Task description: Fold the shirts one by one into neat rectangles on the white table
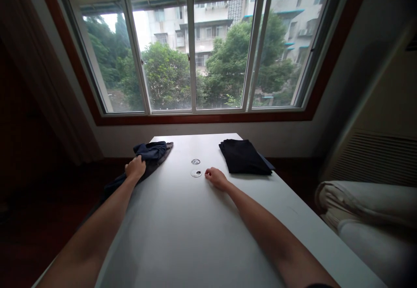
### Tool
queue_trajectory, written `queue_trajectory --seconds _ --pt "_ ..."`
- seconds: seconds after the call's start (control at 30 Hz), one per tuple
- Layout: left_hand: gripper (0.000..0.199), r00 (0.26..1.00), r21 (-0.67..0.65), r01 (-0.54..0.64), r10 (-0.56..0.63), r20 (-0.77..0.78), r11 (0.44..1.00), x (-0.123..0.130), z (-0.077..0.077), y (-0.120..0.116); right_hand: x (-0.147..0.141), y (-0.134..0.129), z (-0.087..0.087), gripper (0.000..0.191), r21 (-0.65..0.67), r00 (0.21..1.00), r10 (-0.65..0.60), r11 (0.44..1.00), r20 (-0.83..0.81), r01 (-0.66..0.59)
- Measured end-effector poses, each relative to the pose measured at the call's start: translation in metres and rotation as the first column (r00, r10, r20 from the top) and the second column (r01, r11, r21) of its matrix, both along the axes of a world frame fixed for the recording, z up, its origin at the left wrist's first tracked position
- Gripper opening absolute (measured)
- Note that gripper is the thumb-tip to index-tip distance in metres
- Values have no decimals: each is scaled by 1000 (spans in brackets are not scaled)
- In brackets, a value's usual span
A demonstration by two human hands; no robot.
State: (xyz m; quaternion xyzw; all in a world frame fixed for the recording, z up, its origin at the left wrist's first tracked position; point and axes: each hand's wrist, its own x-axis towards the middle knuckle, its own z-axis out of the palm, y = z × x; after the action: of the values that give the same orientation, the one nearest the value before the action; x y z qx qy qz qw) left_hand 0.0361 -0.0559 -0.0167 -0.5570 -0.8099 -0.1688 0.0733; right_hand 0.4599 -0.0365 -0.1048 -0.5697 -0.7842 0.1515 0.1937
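At the table's left edge, my left hand (136, 167) is closed on dark blue clothing (150, 150), part of a crumpled heap that hangs over the side. Its exact kind of garment cannot be made out. My right hand (215, 178) rests on the white table (182, 227), fingers curled in, just right of a round cable-hole cover (196, 173); whether anything is in those fingers is hidden. To the right of that hand lies a folded black garment stack (246, 157), with a dark blue edge showing beneath it.
A second round hole (195, 161) is set in the tabletop farther back. Beyond the table is a wide window (192, 53) with a brown frame. A curtain (42, 71) hangs on the left. Light-coloured folded bedding (371, 201) lies at the right, beside a louvred unit (381, 157).
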Motion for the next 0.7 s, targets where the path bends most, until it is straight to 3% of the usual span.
queue_trajectory --seconds 0.1,0.2,0.27,0.3,0.33,0.37,0.4,0.43,0.47,0.5,0.53,0.57,0.6,0.7 --pt "36 995 136 73 -81 52 988 35 26 0 -1 5 0 23 -42 997 -50 998 -59 48" --pt "32 946 190 240 -274 176 952 82 46 -15 0 3 -8 25 -7 985 -92 996 -144 92" --pt "28 852 200 433 -471 227 879 115 54 -40 5 1 -15 25 30 975 -84 995 -205 92" --pt "27 775 168 556 -580 249 814 130 58 -57 7 0 -18 25 42 969 -70 996 -239 82" --pt "31 661 119 696 -696 280 709 143 60 -75 11 0 -20 26 51 960 -53 996 -274 70" --pt "36 524 40 823 -785 331 566 154 62 -94 14 0 -21 27 55 950 -42 997 -311 62" --pt "39 350 -62 932 -836 422 358 163 63 -112 16 0 -21 29 55 938 -37 997 -344 60" --pt "42 181 -141 982 -822 540 124 170 63 -127 18 -1 -20 31 52 928 -38 997 -371 62" --pt "45 69 -173 983 -770 635 -55 174 62 -138 19 -1 -18 33 54 920 -38 996 -391 65" --pt "47 5 -178 970 -722 692 -164 177 59 -144 18 -3 -16 35 66 914 -40 995 -404 73" --pt "47 -7 -174 968 -710 704 -182 177 54 -146 15 -6 -12 35 90 911 -41 992 -411 85" --pt "43 30 -176 977 -739 673 -121 176 47 -143 12 -9 -8 35 126 910 -38 987 -414 99" --pt "37 109 -185 983 -787 607 -7 173 38 -137 8 -13 -4 34 165 912 -34 980 -410 110" --pt "25 454 -200 890 -829 326 410 156 4 -106 -5 -27 10 30 205 949 -12 975 -315 81"
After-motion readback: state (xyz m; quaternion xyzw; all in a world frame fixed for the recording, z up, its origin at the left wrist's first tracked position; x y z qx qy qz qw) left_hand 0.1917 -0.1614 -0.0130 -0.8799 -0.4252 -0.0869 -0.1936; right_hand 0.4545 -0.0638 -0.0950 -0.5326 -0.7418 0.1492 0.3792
